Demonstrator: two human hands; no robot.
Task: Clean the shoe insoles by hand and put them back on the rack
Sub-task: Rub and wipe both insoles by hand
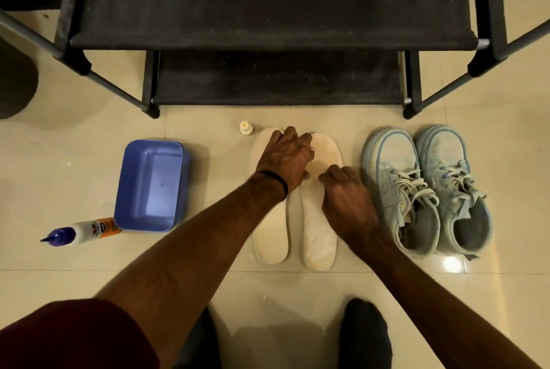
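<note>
Two insoles (297, 219) lay side by side on floor, near rack (268, 26). Left hand (284, 157) spread flat across toe ends; right hand (345, 193), fingers curled, pressed right insole midsection. Advice: pin heel, rub toe-to-heel, wet from blue tub (148, 187).

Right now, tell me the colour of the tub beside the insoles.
Blue-violet; the tub shows clearly in the head view, left of the insoles.

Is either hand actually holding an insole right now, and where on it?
Neither lifts one. The left hand lies over the toe ends of both insoles, which lie flat on the floor; the right hand rests on the right insole's middle. A real grip cannot be told.
</note>
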